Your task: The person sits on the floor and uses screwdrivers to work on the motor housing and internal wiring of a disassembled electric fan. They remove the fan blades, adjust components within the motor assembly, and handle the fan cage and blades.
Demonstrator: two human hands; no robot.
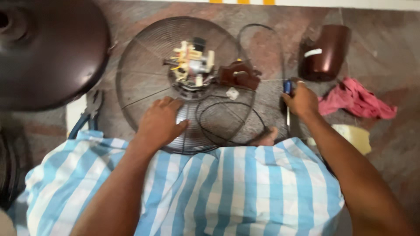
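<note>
On the stone floor at far left lies a dark brown round metal base [48, 48], with blue-handled pliers [87, 116] below it. Next, the left hand [159, 122] presses flat, fingers spread, on the round wire fan guard [144, 83] carrying an exposed motor [192, 63]. Further right, the right hand [302, 100] pinches a blue-handled screwdriver [287, 87], beside a red cloth [356, 98].

Just one head cam, looking steeply down from close up over the lap [227, 192] at the floor [389, 144].
</note>
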